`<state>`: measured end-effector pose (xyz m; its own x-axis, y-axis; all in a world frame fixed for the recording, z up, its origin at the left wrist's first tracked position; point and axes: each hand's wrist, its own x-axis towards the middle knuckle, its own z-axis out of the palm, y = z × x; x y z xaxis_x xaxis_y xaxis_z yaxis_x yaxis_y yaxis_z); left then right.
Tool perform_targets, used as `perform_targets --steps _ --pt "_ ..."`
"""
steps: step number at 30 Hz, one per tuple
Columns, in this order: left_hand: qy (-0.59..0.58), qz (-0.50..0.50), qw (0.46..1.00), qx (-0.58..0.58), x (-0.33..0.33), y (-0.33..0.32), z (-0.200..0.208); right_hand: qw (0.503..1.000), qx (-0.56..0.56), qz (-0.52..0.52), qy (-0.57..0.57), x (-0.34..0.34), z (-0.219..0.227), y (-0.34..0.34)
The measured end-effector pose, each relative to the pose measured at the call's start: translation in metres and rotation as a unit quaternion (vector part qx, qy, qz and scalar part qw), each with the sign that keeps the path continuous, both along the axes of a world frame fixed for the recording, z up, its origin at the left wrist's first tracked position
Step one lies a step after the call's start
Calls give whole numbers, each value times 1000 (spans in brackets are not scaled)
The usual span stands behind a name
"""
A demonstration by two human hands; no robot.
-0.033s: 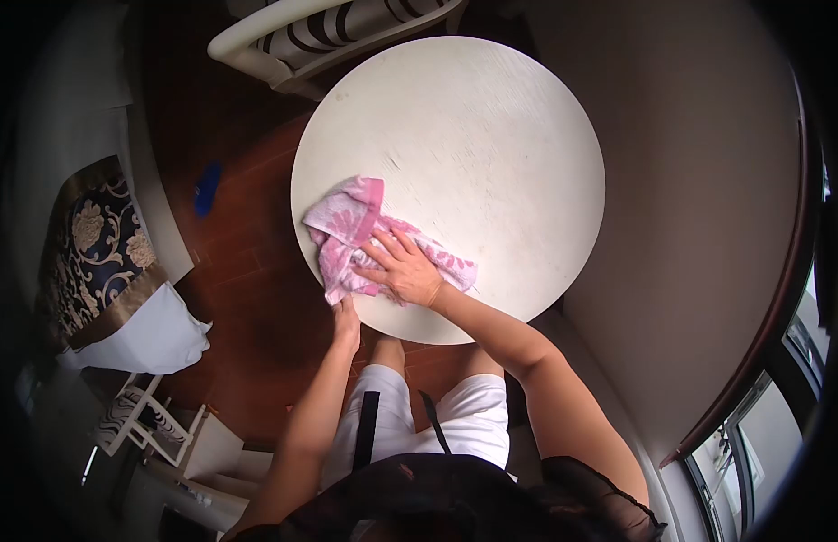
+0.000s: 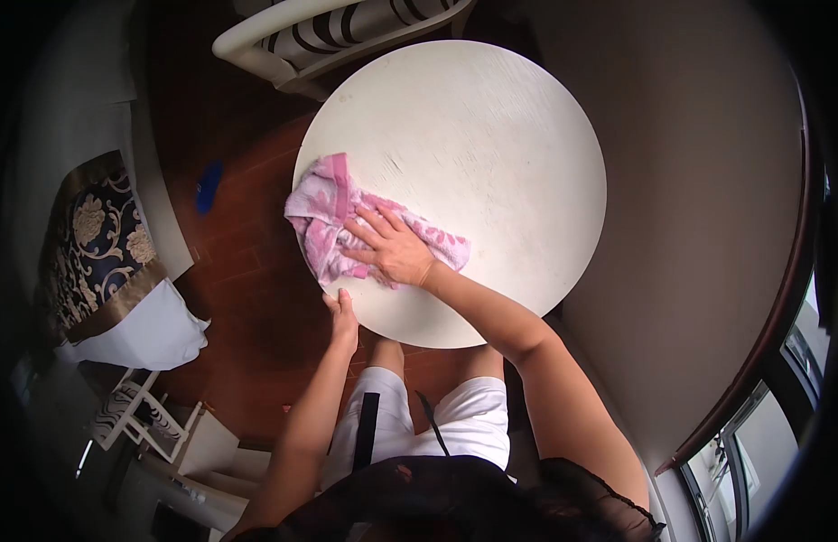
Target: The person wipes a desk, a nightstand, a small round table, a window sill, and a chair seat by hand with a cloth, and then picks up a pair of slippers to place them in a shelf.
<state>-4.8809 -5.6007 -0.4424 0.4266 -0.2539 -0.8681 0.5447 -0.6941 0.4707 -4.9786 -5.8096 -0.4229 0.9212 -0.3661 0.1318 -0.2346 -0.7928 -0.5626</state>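
A round white table (image 2: 491, 172) stands in front of me, its top scuffed with fine marks. On its left part lies a crumpled pink and white towel (image 2: 320, 203) with a flower pattern, hanging slightly past the left edge. My right hand (image 2: 396, 253) presses flat on the towel, fingers spread. At the near left edge, my left hand (image 2: 343, 321) grips the table's rim with the thumb on top; its other fingers are mostly hidden below the edge.
Behind the table stands a white-framed chair (image 2: 256, 50) with a striped cushion. A blue object (image 2: 208, 187) lies on the reddish-brown floor (image 2: 247, 244) at left, near a bed with a dark floral cover (image 2: 103, 235). A grey wall (image 2: 681, 199) rises at right, with windows at lower right.
My right hand and the towel have slid away from me and to the left. The towel now overhangs the left edge a little. My left hand stays at the rim, its thumb now plainly visible.
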Motion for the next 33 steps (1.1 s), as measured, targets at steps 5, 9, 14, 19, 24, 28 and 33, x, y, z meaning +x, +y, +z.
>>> perform_targets --steps 5,9,14,19,24,28,33 --pt "-6 5 999 -42 1 -5 2 973 -141 -176 -53 -6 -1 -215" --pt "39 33 997 -61 3 -11 10 945 -141 -295 -2 -136 -13 -228" --pt "56 45 996 -45 -2 -17 24 870 33 -480 109 -225 12 11" --pt "173 28 984 0 2 -16 18 818 321 -473 60 -205 69 104" --pt "18 -230 962 143 33 -25 50 635 503 -541 -226 -232 261 -76" --pt "-48 -287 948 129 16 -41 115 819 -111 -520 -214 -286 429 -235" --pt "-39 -328 939 90 -18 -78 146 742 -248 -599 168 -369 367 -448"
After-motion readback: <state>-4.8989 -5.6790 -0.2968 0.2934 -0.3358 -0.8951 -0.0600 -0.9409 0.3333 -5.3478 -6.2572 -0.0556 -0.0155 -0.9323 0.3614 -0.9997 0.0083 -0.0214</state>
